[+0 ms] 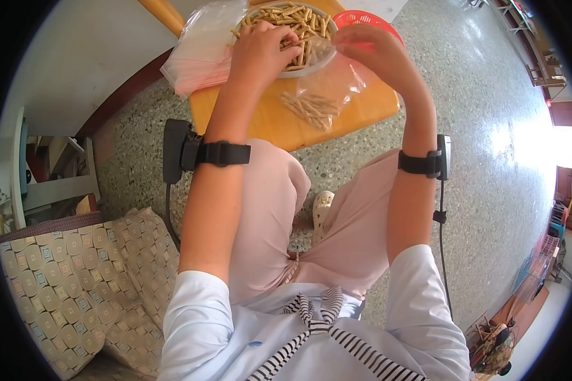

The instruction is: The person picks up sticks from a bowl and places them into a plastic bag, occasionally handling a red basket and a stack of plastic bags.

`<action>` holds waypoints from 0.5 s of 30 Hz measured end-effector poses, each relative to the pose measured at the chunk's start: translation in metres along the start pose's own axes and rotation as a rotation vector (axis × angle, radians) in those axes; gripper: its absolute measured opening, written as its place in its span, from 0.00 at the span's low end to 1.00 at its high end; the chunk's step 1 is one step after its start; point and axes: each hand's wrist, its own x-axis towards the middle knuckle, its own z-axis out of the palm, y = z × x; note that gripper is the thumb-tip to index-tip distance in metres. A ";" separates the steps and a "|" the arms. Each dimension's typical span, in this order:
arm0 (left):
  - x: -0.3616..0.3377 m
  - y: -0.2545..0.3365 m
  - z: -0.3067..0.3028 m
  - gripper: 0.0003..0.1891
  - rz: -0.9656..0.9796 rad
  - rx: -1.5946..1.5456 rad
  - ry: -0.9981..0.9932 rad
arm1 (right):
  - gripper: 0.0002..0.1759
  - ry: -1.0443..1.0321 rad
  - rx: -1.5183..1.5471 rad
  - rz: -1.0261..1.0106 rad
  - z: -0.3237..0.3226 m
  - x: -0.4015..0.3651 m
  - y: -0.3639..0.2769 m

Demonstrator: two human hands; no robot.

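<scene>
The bowl [311,68] runs off the top edge. The left hand [260,51] covers its near-left part, and the fingertips are probably sunk among the snack sticks [302,25]; a grip cannot be confirmed. The right hand [372,47] hides most of the red basket [362,19], which is also cropped at the top. The clear bag [327,89] hangs from that hand, its mouth out of sight behind the fingers. The table [362,108] is cut off at its far side.

Speckled terrazzo floor [489,127], patterned sofa cushion [76,279] at L, bright sun glare [569,136] far R
</scene>
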 end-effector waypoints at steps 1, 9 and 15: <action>0.000 0.000 0.000 0.10 -0.008 -0.053 0.011 | 0.13 -0.014 0.001 -0.075 -0.003 0.000 0.005; 0.004 0.003 0.005 0.08 0.150 -0.106 0.024 | 0.11 0.063 0.011 -0.169 -0.016 0.002 -0.012; 0.004 0.013 -0.004 0.12 0.124 -0.144 -0.034 | 0.07 0.318 -0.278 -0.630 -0.007 0.012 -0.012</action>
